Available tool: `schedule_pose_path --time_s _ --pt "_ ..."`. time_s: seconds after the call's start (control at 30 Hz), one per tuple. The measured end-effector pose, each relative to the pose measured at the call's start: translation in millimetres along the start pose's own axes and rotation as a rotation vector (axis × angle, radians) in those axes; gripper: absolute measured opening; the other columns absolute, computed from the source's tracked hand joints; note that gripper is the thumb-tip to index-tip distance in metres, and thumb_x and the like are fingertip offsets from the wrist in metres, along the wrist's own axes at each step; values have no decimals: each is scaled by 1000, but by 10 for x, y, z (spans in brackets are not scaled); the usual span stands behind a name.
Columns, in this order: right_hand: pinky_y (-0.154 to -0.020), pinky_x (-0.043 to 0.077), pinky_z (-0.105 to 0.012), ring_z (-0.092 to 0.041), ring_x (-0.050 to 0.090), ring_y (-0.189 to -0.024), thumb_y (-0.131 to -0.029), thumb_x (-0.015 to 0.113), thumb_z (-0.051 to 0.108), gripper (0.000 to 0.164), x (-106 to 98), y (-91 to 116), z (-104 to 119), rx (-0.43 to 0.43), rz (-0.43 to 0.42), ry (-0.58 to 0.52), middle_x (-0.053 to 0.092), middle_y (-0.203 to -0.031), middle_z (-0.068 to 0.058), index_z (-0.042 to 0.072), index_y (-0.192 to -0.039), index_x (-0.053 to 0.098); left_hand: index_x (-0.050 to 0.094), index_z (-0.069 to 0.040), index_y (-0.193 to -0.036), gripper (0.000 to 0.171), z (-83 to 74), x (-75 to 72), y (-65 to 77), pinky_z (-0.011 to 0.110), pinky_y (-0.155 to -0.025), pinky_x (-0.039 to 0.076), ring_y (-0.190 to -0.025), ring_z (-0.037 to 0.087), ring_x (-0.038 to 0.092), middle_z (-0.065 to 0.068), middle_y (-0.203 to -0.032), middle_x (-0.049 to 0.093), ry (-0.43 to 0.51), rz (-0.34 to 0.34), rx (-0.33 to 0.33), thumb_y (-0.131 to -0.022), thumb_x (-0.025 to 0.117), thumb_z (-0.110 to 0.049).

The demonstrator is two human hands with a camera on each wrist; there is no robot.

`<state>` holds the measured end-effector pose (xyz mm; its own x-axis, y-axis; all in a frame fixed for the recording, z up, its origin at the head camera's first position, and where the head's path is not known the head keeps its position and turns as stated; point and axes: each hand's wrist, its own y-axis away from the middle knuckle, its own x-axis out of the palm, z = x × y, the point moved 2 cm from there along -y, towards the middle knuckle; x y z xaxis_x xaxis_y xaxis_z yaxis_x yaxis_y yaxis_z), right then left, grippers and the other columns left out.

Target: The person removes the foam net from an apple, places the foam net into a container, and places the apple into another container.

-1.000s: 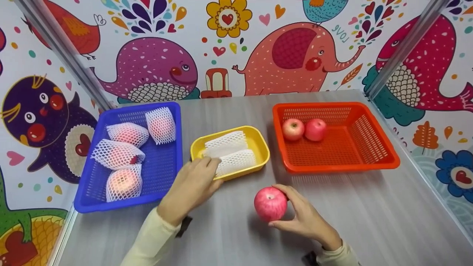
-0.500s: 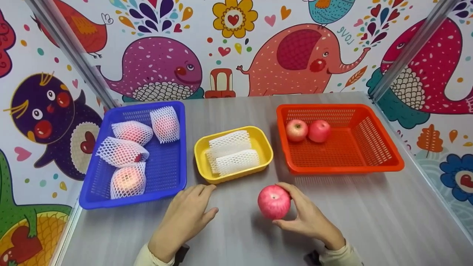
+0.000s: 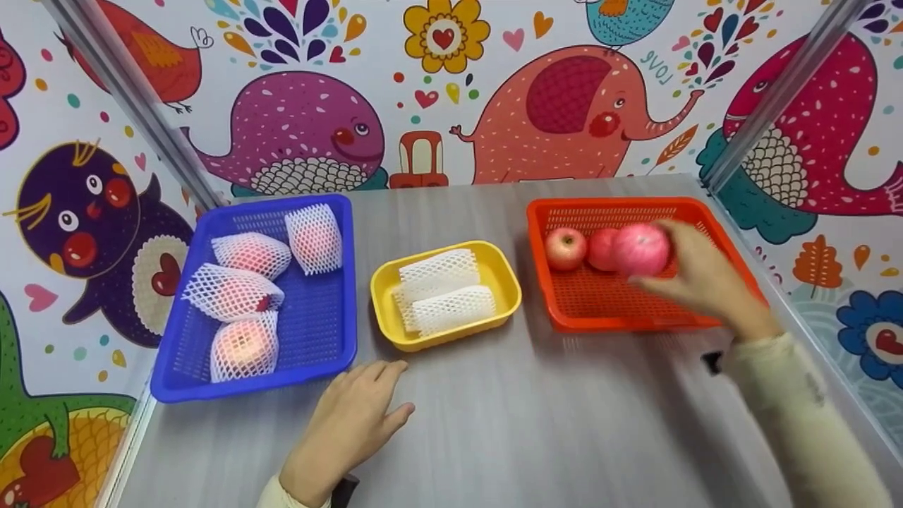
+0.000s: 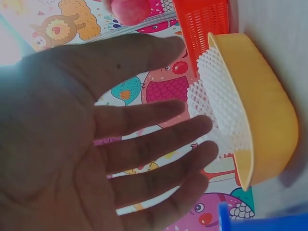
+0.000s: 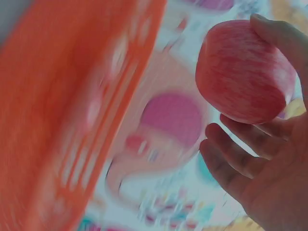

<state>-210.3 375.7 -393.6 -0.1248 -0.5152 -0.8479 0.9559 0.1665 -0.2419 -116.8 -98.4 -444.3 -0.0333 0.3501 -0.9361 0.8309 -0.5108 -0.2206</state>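
Observation:
My right hand (image 3: 705, 275) holds a red apple (image 3: 641, 250) between thumb and fingers, above the red basket (image 3: 649, 323). In the right wrist view the same apple (image 5: 245, 72) sits in the grip, raised off the basket. Two other apples lie in that basket: a paler one (image 3: 566, 249) at the left and a pink-red one (image 3: 601, 250), partly hidden behind the held apple. My left hand (image 3: 349, 423) is low over the table, in front of the blue basket (image 3: 282, 386), its fingers extended and holding nothing. The left wrist view shows the palm and spread fingers (image 4: 159, 149).
Between the baskets stands a yellow tray (image 3: 446, 336) with white foam net sleeves (image 3: 453, 309) in it. Several net-wrapped apples (image 3: 244, 346) lie in the blue basket. Printed walls (image 3: 423, 92) close off the back and both sides of the grey table (image 3: 494, 423).
My right hand has carried the apple from the front of the table up and right, over the red basket. My left hand first drew back from the yellow tray, then stayed nearly still.

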Motion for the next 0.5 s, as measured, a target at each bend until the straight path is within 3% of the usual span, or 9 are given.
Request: schedule_pose_path --time_s 0.13,0.27,0.37,0.5 --pt "-94 42 -67 -45 44 -119 -79 87 29 93 -224 -278 -512 221 146 -31 45 -135 -25 -1 -147 30 66 -6 -121 49 -8 6 40 51 -86 52 -101 32 65 11 -111 69 18 29 -28 -83 81 -32" --pt "-98 37 -70 -50 36 -123 -82 82 43 106 -218 -457 -914 396 313 -47 35 -138 -31 -4 -149 15 66 -5 -121 48 -16 -2 67 51 -86 51 -103 32 65 12 -112 69 33 53 -46 -84 80 -32" --pt "-99 33 -73 -55 30 -124 -81 78 54 119 -115 -553 -1083 520 455 -39 28 -140 -36 -6 -151 2 67 -5 -120 47 -12 -15 89 50 -86 52 -103 32 65 12 -111 69 25 47 -45 -84 79 -32" --pt "-96 36 -73 -58 19 -126 -78 76 61 135 -8 -595 -1133 694 596 -80 15 -146 -38 0 -153 -17 67 -4 -120 46 -8 -19 135 50 -87 52 -102 31 65 11 -111 69 28 63 -59 -86 78 -33"
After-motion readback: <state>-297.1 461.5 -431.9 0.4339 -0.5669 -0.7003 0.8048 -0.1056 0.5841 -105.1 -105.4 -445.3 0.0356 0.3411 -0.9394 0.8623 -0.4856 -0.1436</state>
